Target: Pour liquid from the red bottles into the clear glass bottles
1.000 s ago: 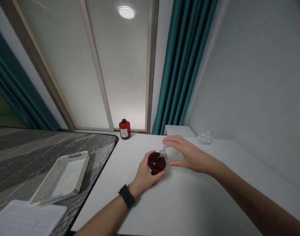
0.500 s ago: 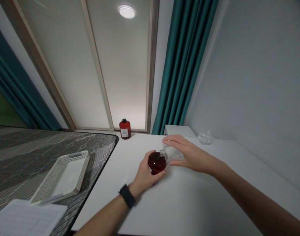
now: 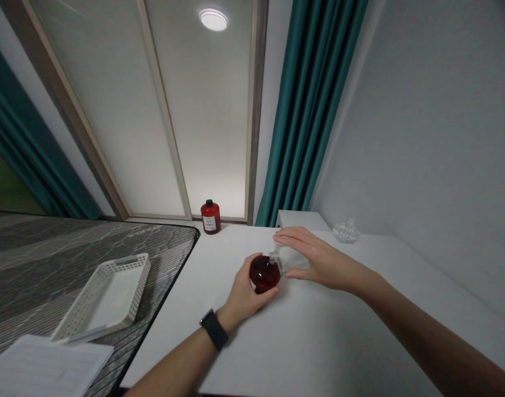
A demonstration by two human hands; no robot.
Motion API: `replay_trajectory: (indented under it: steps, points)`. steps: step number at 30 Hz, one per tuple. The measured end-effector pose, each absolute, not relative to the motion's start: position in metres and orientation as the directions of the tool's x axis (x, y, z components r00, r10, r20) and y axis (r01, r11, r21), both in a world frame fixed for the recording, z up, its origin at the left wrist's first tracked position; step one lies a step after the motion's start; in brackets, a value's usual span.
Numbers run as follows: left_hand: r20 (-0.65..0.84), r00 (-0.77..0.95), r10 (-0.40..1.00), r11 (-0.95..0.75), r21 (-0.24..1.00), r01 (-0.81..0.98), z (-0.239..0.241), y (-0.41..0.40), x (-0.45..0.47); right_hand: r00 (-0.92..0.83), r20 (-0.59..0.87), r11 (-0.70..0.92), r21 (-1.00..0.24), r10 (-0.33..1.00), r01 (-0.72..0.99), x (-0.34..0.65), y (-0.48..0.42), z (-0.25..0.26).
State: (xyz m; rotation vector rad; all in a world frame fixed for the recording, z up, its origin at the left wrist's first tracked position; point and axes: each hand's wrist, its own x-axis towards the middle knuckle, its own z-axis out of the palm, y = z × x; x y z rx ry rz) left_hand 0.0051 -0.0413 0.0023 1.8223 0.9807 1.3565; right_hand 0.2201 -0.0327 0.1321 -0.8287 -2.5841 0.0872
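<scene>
My left hand (image 3: pixel 246 292), with a dark watch on its wrist, is wrapped round a dark red see-through bottle (image 3: pixel 264 274). The bottle is tilted to the right, its clear neck at the mouth of a clear glass container (image 3: pixel 294 257). Around that container my right hand (image 3: pixel 312 255) is closed, thumb below and fingers above. The glass lies tipped toward the bottle; whether liquid runs between them I cannot tell. Part of a white label shows at the bottle's lower left, mostly hidden by my left hand.
A red bottle with a black cap (image 3: pixel 210 218) stands at the back of the white table (image 3: pixel 318 336). Behind my right hand are a white box (image 3: pixel 304 220) and a clear glass dish (image 3: pixel 346 231). To the left lie a white basket (image 3: pixel 134 300) and paper sheets (image 3: pixel 49 366).
</scene>
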Motion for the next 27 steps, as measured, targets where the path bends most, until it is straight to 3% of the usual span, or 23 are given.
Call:
replay_trajectory:
  steps: [27]
  points:
    - [0.472, 0.179, 0.863, -0.500, 0.847, 0.179, 0.0036, -0.0429, 0.0058, -0.736, 0.393, 0.833, -0.210, 0.552, 0.513, 0.2204, -0.0323, 0.1333]
